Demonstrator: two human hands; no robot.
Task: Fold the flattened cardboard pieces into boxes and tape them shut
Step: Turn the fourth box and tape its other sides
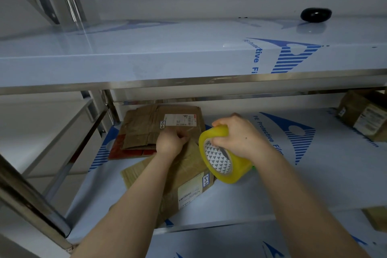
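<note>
- Box [192, 165] — lies on the lower shelf [272, 184], just in front of flattened cardboard [142, 130].
- Yellow tape roll [222, 163], on edge beside the box, gripped from above by my right hand [236, 134].
- My left hand [169, 142] rests curled on the box's far edge — I can't tell whether it grips.

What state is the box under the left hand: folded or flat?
Folded: the box shows a top and a labelled side face. Taped shut: cannot tell.

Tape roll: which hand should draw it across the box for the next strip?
Right, probably. The right hand grips the tape roll beside the box; the left hand rests on the box top.
</note>
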